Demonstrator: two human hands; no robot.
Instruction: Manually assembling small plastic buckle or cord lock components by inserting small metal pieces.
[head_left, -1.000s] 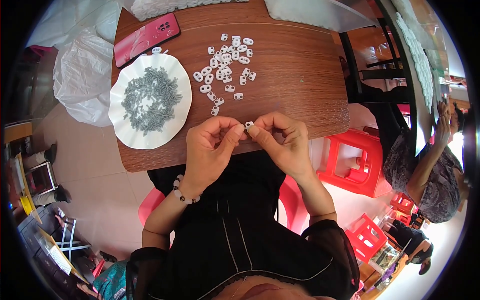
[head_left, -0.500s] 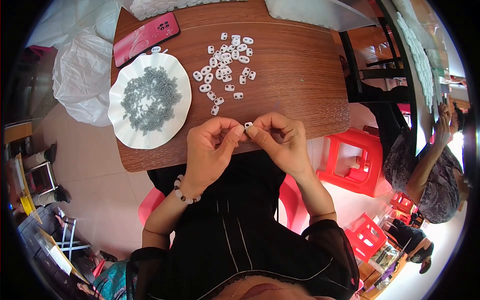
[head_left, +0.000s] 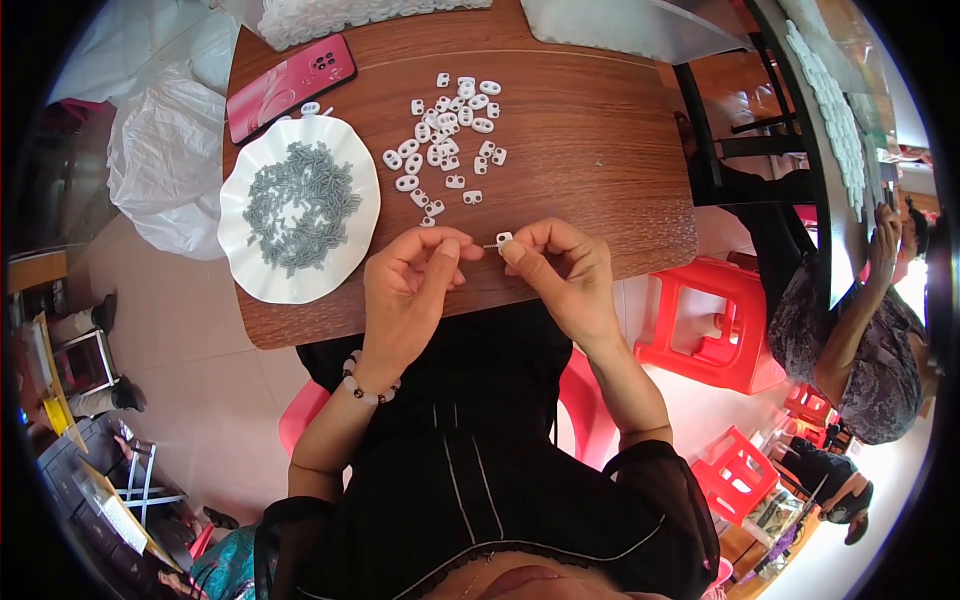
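My right hand (head_left: 565,280) pinches a small white plastic piece with a hole (head_left: 504,239) between thumb and index finger, above the table's near edge. From its left side a thin dark screw (head_left: 490,246) sticks out toward my left hand (head_left: 412,290). The left fingertips are at the screw's free end, with the thumb drawn back from it; whether they touch cannot be made out. Several similar white pieces (head_left: 437,154) lie loose beyond my hands. To the left, a white wavy-rimmed plate (head_left: 236,250) holds a heap of small grey screw-like pins (head_left: 300,240).
A pink phone (head_left: 290,88) lies beyond the plate on the brown wooden table (head_left: 600,120). White plastic bags (head_left: 165,160) are at the left. Rows of white pieces (head_left: 350,12) stand at the far edge. Right: a red stool (head_left: 705,325) and a seated person (head_left: 875,350).
My left thumb has drawn back and the left hand has shifted slightly left, leaving the screw in view. The right hand still pinches the white piece, now slightly farther from me.
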